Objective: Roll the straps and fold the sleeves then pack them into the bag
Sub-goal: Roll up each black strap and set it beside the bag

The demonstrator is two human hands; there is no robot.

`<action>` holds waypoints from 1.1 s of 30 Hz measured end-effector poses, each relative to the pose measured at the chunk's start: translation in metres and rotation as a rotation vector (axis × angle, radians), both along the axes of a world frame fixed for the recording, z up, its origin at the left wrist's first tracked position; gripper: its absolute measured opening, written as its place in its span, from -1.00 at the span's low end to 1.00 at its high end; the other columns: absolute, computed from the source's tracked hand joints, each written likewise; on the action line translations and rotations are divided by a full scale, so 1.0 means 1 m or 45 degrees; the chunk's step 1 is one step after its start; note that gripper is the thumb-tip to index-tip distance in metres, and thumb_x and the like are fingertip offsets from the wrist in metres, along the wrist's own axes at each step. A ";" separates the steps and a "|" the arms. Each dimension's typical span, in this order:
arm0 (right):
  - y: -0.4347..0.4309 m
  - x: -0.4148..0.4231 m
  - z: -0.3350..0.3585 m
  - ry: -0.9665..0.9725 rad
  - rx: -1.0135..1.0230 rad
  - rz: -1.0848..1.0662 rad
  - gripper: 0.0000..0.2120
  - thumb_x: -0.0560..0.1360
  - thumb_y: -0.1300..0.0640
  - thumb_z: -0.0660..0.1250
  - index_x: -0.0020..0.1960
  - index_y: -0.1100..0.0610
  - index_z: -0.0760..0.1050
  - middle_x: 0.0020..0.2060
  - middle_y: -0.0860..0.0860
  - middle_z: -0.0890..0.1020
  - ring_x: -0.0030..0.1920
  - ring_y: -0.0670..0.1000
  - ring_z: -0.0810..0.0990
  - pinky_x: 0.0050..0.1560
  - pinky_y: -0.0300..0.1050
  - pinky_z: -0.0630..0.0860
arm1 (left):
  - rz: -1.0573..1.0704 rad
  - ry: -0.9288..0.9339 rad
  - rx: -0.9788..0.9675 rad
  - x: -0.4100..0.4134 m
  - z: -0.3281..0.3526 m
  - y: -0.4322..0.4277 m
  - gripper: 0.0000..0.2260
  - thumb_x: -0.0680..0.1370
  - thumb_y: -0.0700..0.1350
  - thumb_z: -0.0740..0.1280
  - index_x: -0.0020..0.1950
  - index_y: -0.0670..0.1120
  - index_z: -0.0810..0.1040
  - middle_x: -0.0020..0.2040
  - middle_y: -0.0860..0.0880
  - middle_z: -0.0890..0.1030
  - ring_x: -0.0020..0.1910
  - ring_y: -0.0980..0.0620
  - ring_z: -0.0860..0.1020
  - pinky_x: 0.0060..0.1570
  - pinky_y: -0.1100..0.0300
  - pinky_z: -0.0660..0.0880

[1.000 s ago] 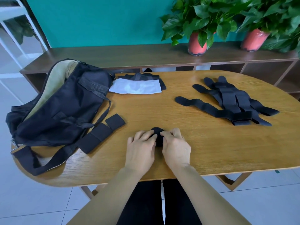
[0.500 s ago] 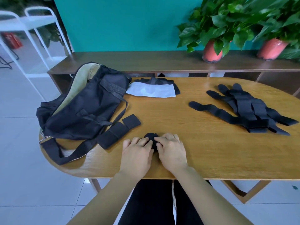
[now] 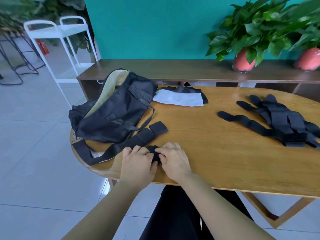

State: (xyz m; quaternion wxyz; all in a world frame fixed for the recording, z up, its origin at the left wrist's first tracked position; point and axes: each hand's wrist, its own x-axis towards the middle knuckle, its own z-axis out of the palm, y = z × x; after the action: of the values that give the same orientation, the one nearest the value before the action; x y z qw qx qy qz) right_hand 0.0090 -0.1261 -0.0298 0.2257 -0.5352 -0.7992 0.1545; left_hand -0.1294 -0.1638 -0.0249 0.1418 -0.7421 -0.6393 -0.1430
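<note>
Head view: your left hand (image 3: 138, 161) and right hand (image 3: 174, 161), fingers clamped on one rolled strap (image 3: 154, 153) at the bench (image 3: 207, 153) front edge; view has swung toward the open bag (image 3: 112, 116). Roll looks finished; packing next.

rolled strap (image 3: 154, 153) and both hands now closer to the bag's shoulder pad (image 3: 138, 138), view swung left

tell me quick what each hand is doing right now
Left hand: closed on the rolled strap, fingers pinching its left side.
Right hand: closed on the same rolled strap, fingers pressing its right side.
</note>
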 end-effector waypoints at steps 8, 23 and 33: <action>-0.004 0.011 0.003 0.112 -0.004 0.020 -0.67 0.59 0.23 0.17 0.27 0.00 0.53 0.12 -0.08 0.58 0.15 0.01 0.38 0.13 -0.04 0.42 | -0.016 -0.017 0.014 0.003 0.012 0.002 -0.87 0.35 0.03 0.34 -0.24 0.03 0.65 -0.19 0.10 0.62 -0.15 0.02 0.54 -0.10 0.06 0.17; 0.021 0.188 0.021 0.020 0.222 -0.631 -0.69 0.53 0.28 0.21 0.19 0.10 0.59 0.09 0.03 0.63 0.15 0.11 0.43 0.07 -0.01 0.44 | -0.426 0.042 -0.129 0.151 0.035 0.050 -0.79 0.55 -0.01 0.19 0.05 0.07 0.60 0.10 0.16 0.55 0.12 0.08 0.42 0.06 0.12 0.05; 0.053 0.301 0.043 -0.324 0.336 -1.019 -0.67 0.43 0.32 0.28 0.18 0.20 0.56 0.08 0.11 0.62 0.21 0.21 0.41 0.12 0.11 0.31 | -0.639 0.074 -0.216 0.249 0.038 0.093 -0.78 0.57 -0.06 0.19 0.15 0.06 0.54 0.14 0.14 0.52 0.17 0.06 0.37 0.07 0.12 0.09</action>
State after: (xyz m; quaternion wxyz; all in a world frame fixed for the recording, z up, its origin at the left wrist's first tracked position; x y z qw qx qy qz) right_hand 0.3098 -0.0736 0.0131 0.2340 -0.7840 -0.5632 -0.1158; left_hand 0.1200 -0.0712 0.0130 0.0575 -0.8904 -0.4407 -0.0984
